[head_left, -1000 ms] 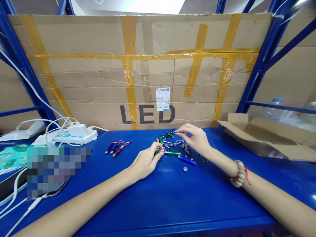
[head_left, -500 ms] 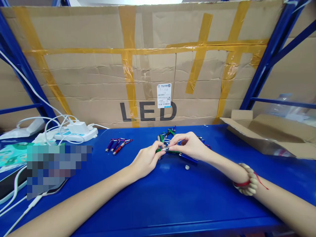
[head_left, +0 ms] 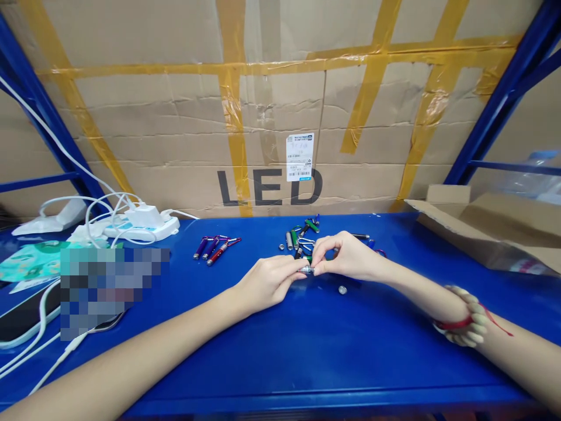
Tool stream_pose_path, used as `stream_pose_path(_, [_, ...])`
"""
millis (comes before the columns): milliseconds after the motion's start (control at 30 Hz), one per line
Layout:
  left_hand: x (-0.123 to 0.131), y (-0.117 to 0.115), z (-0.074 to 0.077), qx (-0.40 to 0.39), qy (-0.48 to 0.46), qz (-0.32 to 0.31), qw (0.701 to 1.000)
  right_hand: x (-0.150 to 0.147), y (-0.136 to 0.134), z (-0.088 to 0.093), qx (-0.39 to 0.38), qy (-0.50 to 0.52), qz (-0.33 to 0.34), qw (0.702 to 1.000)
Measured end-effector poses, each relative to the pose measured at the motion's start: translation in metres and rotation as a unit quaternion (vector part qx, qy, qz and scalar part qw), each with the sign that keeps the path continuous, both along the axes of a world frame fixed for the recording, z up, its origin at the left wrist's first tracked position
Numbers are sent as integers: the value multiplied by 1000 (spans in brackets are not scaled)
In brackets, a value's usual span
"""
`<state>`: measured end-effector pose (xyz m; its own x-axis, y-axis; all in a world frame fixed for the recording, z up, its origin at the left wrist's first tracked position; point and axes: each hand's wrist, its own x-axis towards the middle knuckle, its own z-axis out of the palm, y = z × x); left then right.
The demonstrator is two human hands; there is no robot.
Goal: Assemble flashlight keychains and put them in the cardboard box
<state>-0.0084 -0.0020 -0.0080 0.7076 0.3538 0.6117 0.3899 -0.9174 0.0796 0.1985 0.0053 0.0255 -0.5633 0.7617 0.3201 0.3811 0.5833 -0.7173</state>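
Note:
My left hand is closed in a pinch on a small silver cylinder, which looks like part of a mini flashlight. At its right end, the fingertips of my right hand are pinched on the same piece. Its far details are covered by my fingers. Just behind my hands lies a loose group of mini flashlights, including a silver one and a green one, some with carabiner clips. A small round silver cap rests on the blue table in front of my right hand.
Purple mini flashlights and a red one lie together to the left. Further left are a white power strip, cables and a phone. An open cardboard box stands at right. A large carton closes off the back.
The view has tilted down and shifted slightly. Both hands have come a little nearer to me with the silver piece between them, uncovering more of the flashlights behind.

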Motion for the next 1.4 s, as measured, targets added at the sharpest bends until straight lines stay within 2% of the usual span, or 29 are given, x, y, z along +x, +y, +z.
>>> stream_pose_path(200, [0, 2, -2, 36, -19, 12, 999, -4, -1, -3, -16, 14, -47, 999])
stream_pose_path(300, [1, 4, -4, 46, -46, 14, 998, -7, -4, -5, -115, 38, -88, 989])
stream_pose_path(433, [2, 5, -5, 50, -46, 29, 997, -13, -10, -2, -296, 93, -119, 943])
stream_pose_path(500, [2, 5, -5, 45, -46, 27, 998, -15, -13, 1, -325, 110, -121, 932])
stream_pose_path(600, [3, 5, -3, 33, -62, 26, 997, -15, -13, 3, -324, 111, -120, 932])
stream_pose_path(867, [6, 3, 1, -8, -50, 32, 998, -10, -2, -9, -183, 16, -129, 974])
stream_pose_path(933, [6, 3, 2, -33, -63, 42, 997, -8, 1, -10, -100, -1, -135, 986])
stream_pose_path(1000, [6, 4, 2, -63, -70, 57, 994, -5, 2, -9, 34, -16, -143, 989])
stream_pose_path(1100, [6, 5, 2, -92, -78, 73, 990, 0, 1, -5, 236, -57, -130, 961])
stream_pose_path(1167, [6, 5, 1, -94, -76, 70, 990, 3, -1, -4, 316, -96, -112, 937])
stream_pose_path(1267, [6, 5, 1, -84, -60, 60, 993, 4, -5, -3, 368, -126, -93, 917])
stream_pose_path(1400, [4, 3, 2, -92, -22, 39, 995, 2, -5, -5, 400, -96, -61, 910])
